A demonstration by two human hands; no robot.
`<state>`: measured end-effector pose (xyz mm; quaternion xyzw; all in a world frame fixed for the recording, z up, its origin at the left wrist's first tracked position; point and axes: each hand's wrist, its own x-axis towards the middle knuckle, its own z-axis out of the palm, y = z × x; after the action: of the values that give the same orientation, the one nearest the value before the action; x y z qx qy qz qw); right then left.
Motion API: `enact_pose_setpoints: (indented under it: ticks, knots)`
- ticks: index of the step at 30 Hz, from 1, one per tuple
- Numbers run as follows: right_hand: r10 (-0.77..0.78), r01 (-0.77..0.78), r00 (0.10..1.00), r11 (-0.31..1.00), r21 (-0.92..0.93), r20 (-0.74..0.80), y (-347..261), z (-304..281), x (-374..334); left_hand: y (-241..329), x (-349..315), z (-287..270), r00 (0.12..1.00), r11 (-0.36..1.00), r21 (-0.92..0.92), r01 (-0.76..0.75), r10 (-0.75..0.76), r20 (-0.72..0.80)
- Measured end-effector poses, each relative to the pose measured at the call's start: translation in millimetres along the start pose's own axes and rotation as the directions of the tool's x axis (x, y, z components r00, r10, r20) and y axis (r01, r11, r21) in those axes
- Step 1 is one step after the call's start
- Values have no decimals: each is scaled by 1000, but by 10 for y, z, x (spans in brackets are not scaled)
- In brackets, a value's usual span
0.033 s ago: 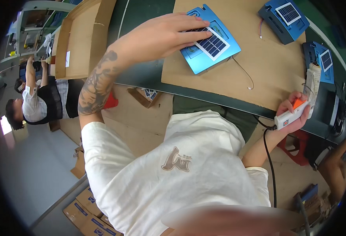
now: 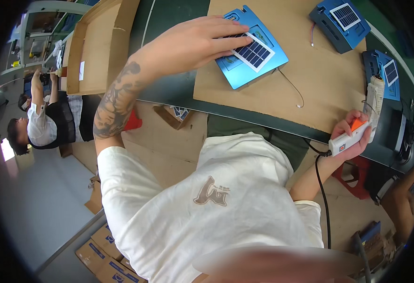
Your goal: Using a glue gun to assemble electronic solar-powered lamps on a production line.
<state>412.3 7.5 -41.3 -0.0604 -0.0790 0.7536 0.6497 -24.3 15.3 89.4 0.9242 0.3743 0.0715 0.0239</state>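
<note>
A blue plastic case (image 2: pixel 235 78) lies tilted on the brown cardboard sheet, with a small solar panel (image 2: pixel 259 57) on its top face. My left hand (image 2: pixel 202 40) reaches across from the left, its fingers stretched out and resting on the panel's upper part. A thin wire (image 2: pixel 294 87) with a small white connector trails from the case onto the cardboard. Low on the right, my right hand (image 2: pixel 357 137) is closed around a white glue gun (image 2: pixel 346 143) with an orange trigger. Its wrapped barrel points away from me, and a black cord (image 2: pixel 321 188) hangs from its grip.
Two more blue cases, one at the top right (image 2: pixel 343 23) and one beside the barrel (image 2: pixel 381 70), carry solar panels. Cardboard (image 2: pixel 273 106) covers part of the dark green table. A large open carton (image 2: pixel 89 52) stands at left; people work at both sides.
</note>
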Motion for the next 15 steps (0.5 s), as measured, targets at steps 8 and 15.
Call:
enact_pose_setpoints:
  ticks: [8, 15]
  knots:
    - [6, -6, 1000, 1000, 7, 10, -14, 9, -5, 66, -67, 4, 996, 995, -29, 94, -93, 3]
    - [-6, 6, 1000, 1000, -12, -20, -4, 4, -3, -21, -162, 75, 994, 995, -24, 95, -96, -54]
